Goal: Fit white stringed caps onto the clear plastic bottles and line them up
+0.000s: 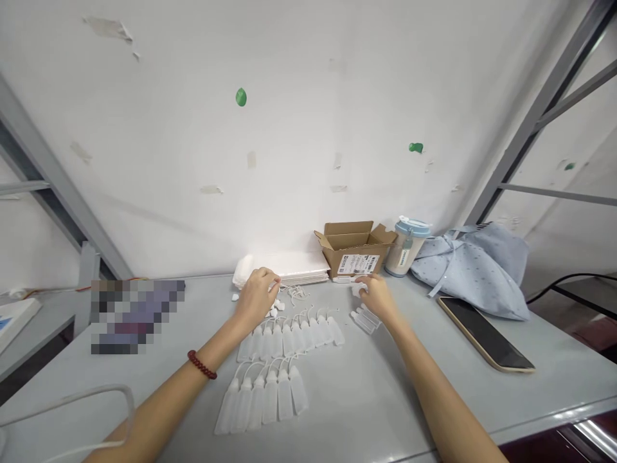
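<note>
My left hand [260,290] is closed, fingertips curled together above small white caps [276,306] and a tangle of thin white loops [295,293]. Whatever it may hold is too small to make out. My right hand [376,294] pinches at a small translucent plastic piece [357,289] just in front of the cardboard box. Beneath that hand lie a few flat translucent tubes [365,319]. Between my arms, two rows of flat translucent white tubes with caps and thin loops lie side by side: a back row [292,335] and a front row [263,399].
Against the wall stand a stack of white sheets [303,273], an open cardboard box [357,254] and a blue-lidded cup [407,247]. A light blue cloth bag [475,270] and a phone [484,334] lie at right. A white cable [96,392] loops by my left forearm.
</note>
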{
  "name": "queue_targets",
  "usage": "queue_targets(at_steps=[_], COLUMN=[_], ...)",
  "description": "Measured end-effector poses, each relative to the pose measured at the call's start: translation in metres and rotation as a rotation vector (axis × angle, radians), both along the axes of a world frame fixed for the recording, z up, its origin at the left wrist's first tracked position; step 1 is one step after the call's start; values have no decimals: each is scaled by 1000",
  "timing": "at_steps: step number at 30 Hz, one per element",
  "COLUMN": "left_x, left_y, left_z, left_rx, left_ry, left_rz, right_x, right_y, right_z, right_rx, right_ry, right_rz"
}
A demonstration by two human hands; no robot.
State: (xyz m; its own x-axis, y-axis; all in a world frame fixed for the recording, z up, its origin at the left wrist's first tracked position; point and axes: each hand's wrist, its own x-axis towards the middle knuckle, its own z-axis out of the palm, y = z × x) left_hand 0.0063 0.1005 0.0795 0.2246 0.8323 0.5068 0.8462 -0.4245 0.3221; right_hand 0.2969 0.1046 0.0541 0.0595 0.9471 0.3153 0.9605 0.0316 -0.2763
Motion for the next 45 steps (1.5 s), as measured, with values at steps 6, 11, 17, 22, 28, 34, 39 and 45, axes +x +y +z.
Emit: queue_targets(at_steps=[6, 11, 17, 22, 28, 34, 39, 45], left_x=[-10, -26, -40, -40, -38, -33, -27, -24], left_y=[-20, -43, -60, -63, -71, -83, -88, -89], left_z=[7, 8, -3, -10, -11, -2, 2, 0], left_rx=[-5, -106, -237, -344, -471, -562, -574, -560], left_ry=[-134, -282, -601, -832, -968, -1046, -1042, -962], left_rz=[-25, -5, 88, 58, -6, -60, -71, -92], right_x=[-6, -22, -29, -36, -49, -95, -124, -127], right_y=[0, 9, 23, 20, 3, -38, -68, -73], right_z=[-3, -1, 2, -4, 3, 11, 7, 6], right_rx=[24, 27, 16, 49, 146, 207, 213, 194], right_ry=[-32, -101, -188, -198, -86, 92, 282, 253], right_rz=[34, 122, 123, 146, 268, 532, 894, 916])
